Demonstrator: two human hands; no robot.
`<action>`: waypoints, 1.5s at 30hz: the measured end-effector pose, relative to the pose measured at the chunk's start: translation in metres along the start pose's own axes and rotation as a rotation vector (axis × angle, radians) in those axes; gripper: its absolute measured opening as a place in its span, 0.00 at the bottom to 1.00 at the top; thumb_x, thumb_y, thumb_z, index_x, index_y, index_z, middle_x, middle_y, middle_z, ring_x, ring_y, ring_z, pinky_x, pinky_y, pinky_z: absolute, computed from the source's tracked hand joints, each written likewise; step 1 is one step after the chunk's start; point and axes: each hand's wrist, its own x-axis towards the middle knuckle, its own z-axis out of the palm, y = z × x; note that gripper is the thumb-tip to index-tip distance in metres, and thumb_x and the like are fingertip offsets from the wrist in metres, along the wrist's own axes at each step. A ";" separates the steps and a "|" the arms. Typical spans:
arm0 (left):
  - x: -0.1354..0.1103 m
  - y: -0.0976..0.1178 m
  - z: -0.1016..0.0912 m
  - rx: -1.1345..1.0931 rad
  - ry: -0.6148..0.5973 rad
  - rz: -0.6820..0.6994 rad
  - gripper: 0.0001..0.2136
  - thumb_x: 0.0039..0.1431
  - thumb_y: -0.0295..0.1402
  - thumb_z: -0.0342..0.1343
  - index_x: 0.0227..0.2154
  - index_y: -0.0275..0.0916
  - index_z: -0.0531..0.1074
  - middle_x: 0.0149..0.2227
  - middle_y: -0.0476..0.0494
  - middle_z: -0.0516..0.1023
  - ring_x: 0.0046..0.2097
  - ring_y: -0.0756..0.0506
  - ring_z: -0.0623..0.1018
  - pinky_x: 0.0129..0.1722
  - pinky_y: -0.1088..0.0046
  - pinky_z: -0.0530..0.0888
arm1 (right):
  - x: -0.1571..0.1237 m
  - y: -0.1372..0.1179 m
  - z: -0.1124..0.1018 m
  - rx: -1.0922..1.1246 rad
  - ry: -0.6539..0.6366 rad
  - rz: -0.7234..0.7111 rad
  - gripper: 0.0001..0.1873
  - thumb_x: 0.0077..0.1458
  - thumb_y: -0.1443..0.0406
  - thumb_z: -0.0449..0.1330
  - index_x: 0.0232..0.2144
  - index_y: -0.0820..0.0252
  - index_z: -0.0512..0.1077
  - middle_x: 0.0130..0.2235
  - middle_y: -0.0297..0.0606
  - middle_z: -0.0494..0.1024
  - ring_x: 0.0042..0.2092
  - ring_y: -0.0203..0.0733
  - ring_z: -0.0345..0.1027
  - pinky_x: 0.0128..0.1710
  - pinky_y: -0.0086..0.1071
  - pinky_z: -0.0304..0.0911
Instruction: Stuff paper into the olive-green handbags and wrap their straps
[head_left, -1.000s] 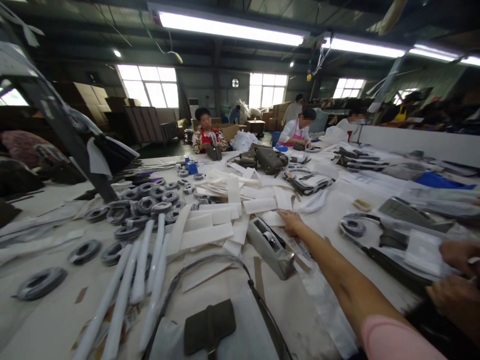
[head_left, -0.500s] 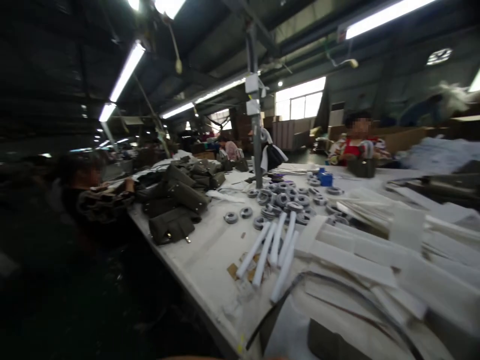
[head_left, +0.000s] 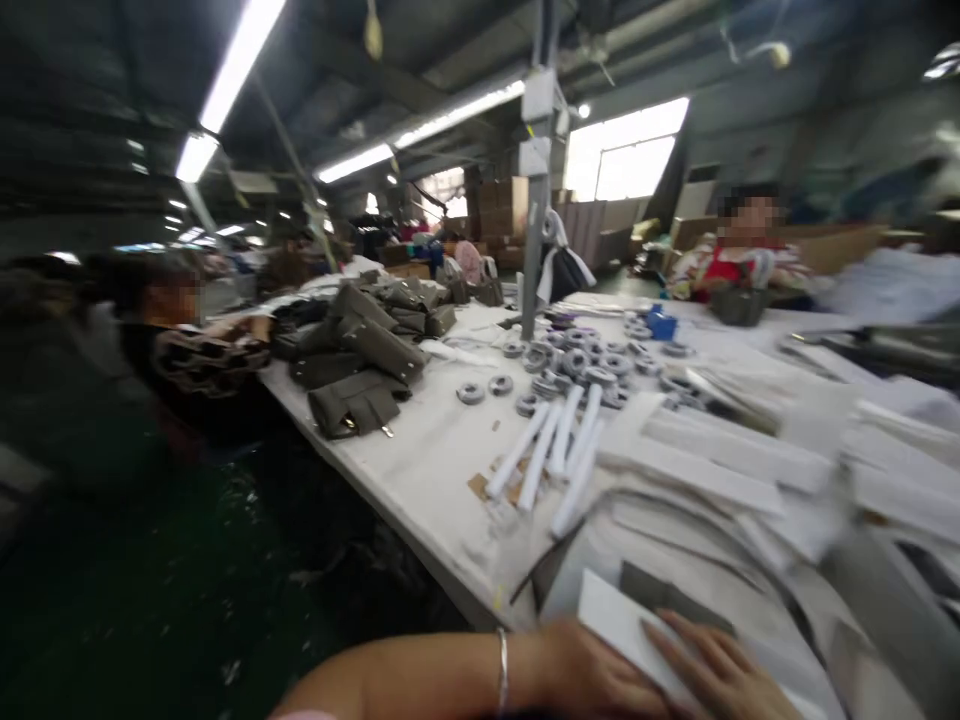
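Observation:
At the bottom of the head view, my left hand (head_left: 589,672), with a silvery bracelet at the wrist, is closed around a flat white piece (head_left: 616,612), perhaps card or stiff sheet. Its fingertips are mostly hidden. Against the right side of that piece lies my right hand (head_left: 716,662), its fingers stretched out and touching it; its thumb is hidden. Just beyond the hands a dark grey-green panel (head_left: 667,592) rests on pale sheet material. A dark curved strip (head_left: 739,545) arches around it.
White rods (head_left: 540,455) and several grey coiled rolls (head_left: 574,362) lie on the white table (head_left: 420,470). Dark folded pieces (head_left: 360,400) are heaped left, beside a person (head_left: 202,350). Another person (head_left: 750,260) sits across. A metal post (head_left: 534,240) rises behind the rolls.
Both my hands and the flat white piece have come into view at the bottom. The view has tilted down, so the table's contents sit higher in the picture.

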 end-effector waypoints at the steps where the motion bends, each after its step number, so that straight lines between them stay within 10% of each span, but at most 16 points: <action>1: 0.000 0.007 0.003 -0.056 0.024 0.094 0.15 0.68 0.39 0.46 0.50 0.46 0.74 0.46 0.47 0.81 0.46 0.49 0.80 0.41 0.77 0.78 | -0.010 -0.012 -0.008 -0.026 -0.088 0.029 0.27 0.55 0.48 0.57 0.58 0.24 0.63 0.57 0.35 0.74 0.55 0.57 0.70 0.51 0.56 0.70; 4: -0.002 0.015 0.007 -0.158 0.183 0.163 0.18 0.67 0.29 0.46 0.58 0.38 0.66 0.55 0.41 0.77 0.59 0.45 0.73 0.58 0.66 0.71 | -0.013 -0.040 -0.036 0.010 -0.216 0.113 0.25 0.63 0.51 0.53 0.61 0.44 0.66 0.61 0.41 0.70 0.60 0.53 0.64 0.59 0.51 0.63; 9: -0.004 0.006 0.012 -0.146 0.202 0.203 0.20 0.68 0.28 0.44 0.62 0.42 0.60 0.60 0.44 0.71 0.64 0.47 0.67 0.64 0.61 0.64 | 0.004 -0.063 -0.063 -0.042 -0.074 0.109 0.23 0.65 0.55 0.55 0.60 0.47 0.67 0.62 0.42 0.67 0.61 0.49 0.61 0.61 0.45 0.59; 22: -0.009 0.008 0.018 -0.262 0.230 0.138 0.20 0.65 0.28 0.50 0.60 0.43 0.66 0.50 0.43 0.80 0.49 0.45 0.80 0.47 0.68 0.78 | -0.034 -0.054 -0.011 -0.250 -0.199 0.044 0.26 0.65 0.53 0.53 0.63 0.45 0.62 0.67 0.44 0.59 0.64 0.56 0.53 0.62 0.55 0.52; 29: -0.013 0.021 -0.005 -0.576 0.581 0.016 0.16 0.64 0.25 0.50 0.53 0.41 0.70 0.45 0.42 0.82 0.42 0.48 0.82 0.44 0.74 0.79 | -0.035 -0.050 -0.007 -0.212 -0.183 0.005 0.28 0.64 0.53 0.54 0.64 0.45 0.59 0.68 0.39 0.57 0.70 0.57 0.41 0.66 0.59 0.43; 34: 0.010 0.038 -0.017 -0.556 0.558 -0.078 0.22 0.67 0.31 0.49 0.63 0.42 0.60 0.62 0.36 0.67 0.61 0.41 0.70 0.57 0.62 0.74 | -0.034 -0.048 -0.007 -0.143 -0.175 0.028 0.26 0.64 0.56 0.55 0.63 0.48 0.62 0.67 0.42 0.59 0.70 0.57 0.41 0.65 0.62 0.43; 38: 0.021 0.040 0.006 -0.352 0.394 -0.065 0.31 0.65 0.39 0.52 0.67 0.40 0.50 0.69 0.33 0.52 0.67 0.37 0.59 0.61 0.54 0.69 | -0.036 -0.046 -0.005 0.029 -0.020 0.074 0.18 0.65 0.62 0.53 0.55 0.53 0.72 0.62 0.45 0.67 0.68 0.53 0.49 0.64 0.55 0.52; 45: 0.016 0.035 0.039 0.034 0.338 0.048 0.31 0.66 0.38 0.53 0.67 0.40 0.49 0.68 0.36 0.55 0.68 0.38 0.58 0.62 0.56 0.68 | -0.025 -0.051 -0.027 0.361 0.192 0.322 0.14 0.63 0.60 0.56 0.36 0.57 0.81 0.41 0.41 0.82 0.44 0.42 0.76 0.48 0.35 0.70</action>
